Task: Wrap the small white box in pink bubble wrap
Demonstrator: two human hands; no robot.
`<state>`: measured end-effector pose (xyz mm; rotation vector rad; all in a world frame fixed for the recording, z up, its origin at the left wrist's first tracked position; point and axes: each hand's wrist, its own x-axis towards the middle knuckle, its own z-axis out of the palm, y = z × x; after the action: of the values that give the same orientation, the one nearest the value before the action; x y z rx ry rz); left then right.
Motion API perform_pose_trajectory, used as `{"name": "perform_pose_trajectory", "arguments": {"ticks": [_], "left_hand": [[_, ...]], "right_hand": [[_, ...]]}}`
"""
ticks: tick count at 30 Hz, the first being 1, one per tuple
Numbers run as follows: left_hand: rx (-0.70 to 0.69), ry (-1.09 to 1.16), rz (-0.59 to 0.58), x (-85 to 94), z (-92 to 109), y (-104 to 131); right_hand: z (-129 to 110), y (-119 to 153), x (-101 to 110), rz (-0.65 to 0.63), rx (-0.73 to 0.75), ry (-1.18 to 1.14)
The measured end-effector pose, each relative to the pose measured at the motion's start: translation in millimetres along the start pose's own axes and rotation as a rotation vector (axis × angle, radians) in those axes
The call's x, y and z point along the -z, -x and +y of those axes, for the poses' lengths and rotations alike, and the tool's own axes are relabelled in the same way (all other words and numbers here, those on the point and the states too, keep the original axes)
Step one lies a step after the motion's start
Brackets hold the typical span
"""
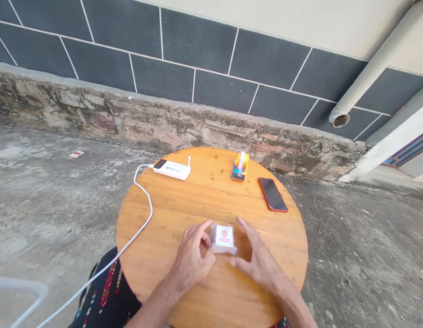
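A small packet in cloudy wrapping, with a white square label bearing a red mark, lies on the round wooden table. My left hand is just left of it, thumb and index finger curved apart, nearly at the packet's edge; whether they touch it I cannot tell. On the packet's other side, my right hand is open, thumb and fingers spread, with a gap between them and the wrapping.
A red-edged phone lies at the right, an orange and blue tape dispenser at the back. At the back left, a white device has a white cable running off the table's left edge. Behind stands a stone and tiled wall.
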<state>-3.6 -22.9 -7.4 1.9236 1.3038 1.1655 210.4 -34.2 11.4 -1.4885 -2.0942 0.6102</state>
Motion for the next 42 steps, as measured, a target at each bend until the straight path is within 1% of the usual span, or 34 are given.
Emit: {"name": "perform_pose_trajectory", "arguments": {"ticks": [3,6,9,12,17,20,24,29,34,39,42], "left_hand": [[-0.012,-0.031,-0.028,-0.9,0.6,-2.2],[-0.042,-0.057,-0.078,-0.1,2.1,-5.6],[-0.051,-0.078,-0.101,1.1,4.0,-9.1],[-0.040,-0.064,-0.099,1.7,4.5,-9.1],[0.038,0.020,-0.019,1.7,0.5,-1.5],[0.073,0.040,-0.008,1.0,-1.8,0.8],[0.081,0.040,-0.034,-0.8,-2.5,-1.5],[0.065,0.085,-0.114,-2.5,-5.2,-2.3],[0.081,0.107,-0.047,-4.9,-5.0,0.6],[0.017,0.126,-0.084,-4.7,-3.8,0.5],[0.031,0.122,-0.097,-3.4,-4.8,-0.1]], "right_hand": [[4.5,-9.0,-7.7,-0.025,0.036,0.000],[9.8,-11.8,-19.8,0.042,0.018,0.010],[12.0,-10.8,-25.6,0.079,-0.004,0.023],[10.6,-9.8,-24.8,0.081,0.024,0.041],[7.2,-8.1,-22.1,0.085,0.042,0.049],[7.1,-6.6,-22.4,0.089,0.056,0.051],[7.5,-6.0,-22.9,0.096,0.053,0.073],[6.4,-6.5,-21.8,0.079,0.061,0.085],[7.0,-6.6,-21.9,0.080,0.048,0.084],[9.2,-7.7,-23.5,0.100,0.057,0.102],[9.0,-8.6,-23.7,0.111,0.091,0.110]]}}
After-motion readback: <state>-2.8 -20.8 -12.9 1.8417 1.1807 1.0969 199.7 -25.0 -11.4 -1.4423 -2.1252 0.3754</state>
